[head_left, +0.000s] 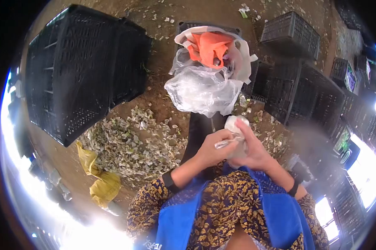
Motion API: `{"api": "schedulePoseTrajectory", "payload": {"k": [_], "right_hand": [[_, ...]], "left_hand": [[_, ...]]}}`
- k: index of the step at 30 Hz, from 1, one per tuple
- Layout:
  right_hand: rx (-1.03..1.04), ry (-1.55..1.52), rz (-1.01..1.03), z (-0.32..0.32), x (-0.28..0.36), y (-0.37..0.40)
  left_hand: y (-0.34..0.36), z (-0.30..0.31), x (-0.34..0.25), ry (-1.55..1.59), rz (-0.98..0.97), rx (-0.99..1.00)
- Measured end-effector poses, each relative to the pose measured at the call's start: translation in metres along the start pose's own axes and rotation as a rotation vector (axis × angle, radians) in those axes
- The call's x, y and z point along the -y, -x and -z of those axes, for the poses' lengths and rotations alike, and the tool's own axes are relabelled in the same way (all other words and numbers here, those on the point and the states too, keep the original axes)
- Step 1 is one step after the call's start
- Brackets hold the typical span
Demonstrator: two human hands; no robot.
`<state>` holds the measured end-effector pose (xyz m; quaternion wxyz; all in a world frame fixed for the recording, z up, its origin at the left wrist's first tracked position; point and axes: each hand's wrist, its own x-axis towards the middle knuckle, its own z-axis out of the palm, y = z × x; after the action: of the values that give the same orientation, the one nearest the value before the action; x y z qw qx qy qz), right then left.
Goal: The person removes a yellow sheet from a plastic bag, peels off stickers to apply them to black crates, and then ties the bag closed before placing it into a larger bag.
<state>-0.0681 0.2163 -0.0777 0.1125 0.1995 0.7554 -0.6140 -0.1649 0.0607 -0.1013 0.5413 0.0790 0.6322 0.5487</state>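
Note:
My left hand (215, 148) is closed, its fingers bent in a pinch. A short whitish strip (223, 143) sticks out of it, too small to name. My right hand (254, 151) is closed beside it, the thumb pressing against a white rounded thing (234, 123) whose kind I cannot make out. Both hands meet in front of my blue apron (177, 225), and the space between the palms is partly blurred. Just beyond them, a clear plastic bag (200, 91) lies crumpled with an orange bag (213, 45) on top, over a dark crate.
A large black crate stack (88, 71) stands at the left. More black crates (290, 33) line the right. Pale scraps (134, 146) are heaped on the dirt floor, with a yellow sack (104, 189) near them.

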Motion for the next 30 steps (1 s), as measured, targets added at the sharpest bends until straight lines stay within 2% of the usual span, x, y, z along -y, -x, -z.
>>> {"api": "schedulePoseTrajectory", "payload": {"k": [1, 3, 4, 5, 6, 7, 9, 10, 11, 13, 14, 16, 18, 19, 20, 21, 23, 26, 28, 30], "right_hand": [[0.022, 0.153, -0.074, 0.002, -0.014, 0.005], [-0.03, 0.084, -0.091, 0.015, -0.04, 0.011], [-0.118, 0.013, -0.14, 0.022, -0.047, 0.015], [-0.201, -0.055, -0.189, 0.027, -0.052, 0.018], [-0.22, -0.218, -0.325, 0.035, -0.045, 0.019], [-0.223, -0.228, -0.332, 0.041, -0.044, 0.022], [-0.284, -0.383, -0.415, 0.053, -0.047, 0.029], [-0.244, -0.444, -0.405, 0.06, -0.052, 0.033], [-0.247, -0.448, -0.405, 0.065, -0.051, 0.033], [-0.272, -0.472, -0.413, 0.073, -0.044, 0.032], [-0.268, -0.48, -0.415, 0.079, -0.047, 0.032], [-0.249, -0.689, -0.515, 0.087, -0.053, 0.03], [-0.209, -0.82, -0.54, 0.089, -0.053, 0.018], [-0.171, -0.94, -0.575, 0.089, -0.052, 0.013], [-0.114, -0.92, -0.557, 0.086, -0.05, 0.005], [-0.107, -0.919, -0.558, 0.082, -0.047, -0.001], [-0.043, -1.056, -0.497, 0.074, -0.043, -0.018], [-0.046, -1.108, -0.521, 0.058, -0.068, -0.04], [-0.019, -1.248, -0.485, 0.047, -0.076, -0.06], [0.001, -1.23, -0.513, 0.035, -0.064, -0.081]], "left_hand": [[-0.006, -0.001, -0.001, -0.017, -0.033, 0.066], [-0.023, -0.001, -0.002, -0.056, -0.094, 0.213], [-0.04, -0.003, -0.004, -0.066, -0.275, 0.051], [-0.051, 0.009, -0.008, -0.228, -0.147, 0.009], [-0.069, 0.012, -0.016, -0.505, -0.203, -0.166], [-0.091, 0.016, -0.008, -0.809, -0.402, -0.348], [-0.132, 0.021, 0.003, -1.134, -0.528, -0.416], [-0.149, 0.023, 0.013, -1.348, -0.564, -0.466], [-0.161, 0.025, 0.017, -1.351, -0.566, -0.461], [-0.172, 0.038, 0.017, -1.619, -0.12, -0.178], [-0.169, 0.044, 0.014, -1.624, -0.113, -0.176], [-0.153, 0.061, -0.004, -1.556, -0.137, -0.062], [-0.121, 0.088, 0.001, -1.092, -0.53, -0.404], [-0.105, 0.098, -0.003, -0.866, -0.341, -0.45], [-0.09, 0.106, -0.005, -0.631, -0.157, -0.489], [-0.073, 0.109, -0.014, -0.631, -0.154, -0.495], [-0.044, 0.111, -0.034, -0.364, 0.032, -0.458], [-0.027, 0.116, -0.012, -0.201, -0.09, -0.476], [-0.021, 0.117, -0.012, -0.15, -0.096, -0.477], [-0.015, 0.118, -0.011, -0.094, -0.092, -0.485]]}}
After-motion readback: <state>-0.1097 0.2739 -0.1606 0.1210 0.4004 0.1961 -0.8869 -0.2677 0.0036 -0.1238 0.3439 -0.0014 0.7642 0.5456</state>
